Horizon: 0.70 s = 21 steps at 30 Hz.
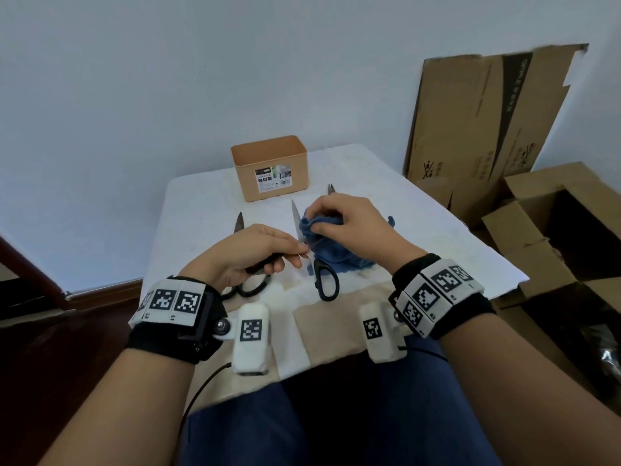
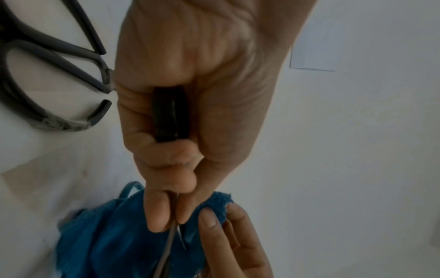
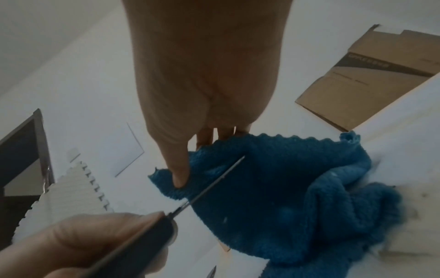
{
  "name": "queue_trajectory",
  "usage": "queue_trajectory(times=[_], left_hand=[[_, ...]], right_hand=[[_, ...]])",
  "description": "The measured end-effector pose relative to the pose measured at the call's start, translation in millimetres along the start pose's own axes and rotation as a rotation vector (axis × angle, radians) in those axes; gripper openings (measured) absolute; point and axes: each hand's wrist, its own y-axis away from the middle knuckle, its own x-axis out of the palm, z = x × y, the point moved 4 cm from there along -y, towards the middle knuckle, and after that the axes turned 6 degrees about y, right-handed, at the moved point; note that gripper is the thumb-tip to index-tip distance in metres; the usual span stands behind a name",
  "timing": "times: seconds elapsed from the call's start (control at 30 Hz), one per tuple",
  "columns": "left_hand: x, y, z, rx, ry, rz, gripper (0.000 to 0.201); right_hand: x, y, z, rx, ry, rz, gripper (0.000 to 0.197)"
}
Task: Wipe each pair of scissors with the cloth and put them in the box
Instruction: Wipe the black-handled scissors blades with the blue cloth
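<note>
My left hand (image 1: pixel 265 247) grips the black handle of one pair of scissors (image 1: pixel 295 219), its blade pointing away from me toward the box. In the left wrist view that handle (image 2: pixel 171 116) sits in my curled fingers. My right hand (image 1: pixel 339 216) pinches a blue cloth (image 1: pixel 339 253) against the blade near the pivot; the right wrist view shows the thumb (image 3: pixel 181 169) on the cloth (image 3: pixel 273 188) beside the thin blade (image 3: pixel 214 180). A second pair (image 1: pixel 239 225) lies left of my hand. A third pair's black handle (image 1: pixel 326 280) sticks out from under the cloth. The orange box (image 1: pixel 268 169) stands open behind.
A scissor tip (image 1: pixel 331 188) shows beyond my right hand. The small white table (image 1: pixel 420 230) ends close on the right, where open cardboard boxes (image 1: pixel 554 230) stand on the floor. A flat carton (image 1: pixel 480 112) leans on the wall. My knees are under the near edge.
</note>
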Motion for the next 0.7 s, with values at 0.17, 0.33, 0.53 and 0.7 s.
queue_trajectory(times=[0.17, 0.33, 0.53, 0.7], left_hand=[[-2, -5, 5, -0.007, 0.047, -0.023, 0.014], [-4, -7, 3, -0.014, 0.239, -0.027, 0.008], [-1, -2, 3, -0.010, 0.524, -0.017, 0.019], [-1, 2, 3, 0.021, 0.712, 0.037, 0.031]], right_hand=[[8, 0, -4, 0.003, 0.060, 0.038, 0.014], [12, -1, -10, 0.021, 0.125, 0.017, 0.015], [10, -4, -10, 0.054, 0.159, -0.058, 0.016], [4, -3, -7, 0.083, 0.189, -0.115, 0.017]])
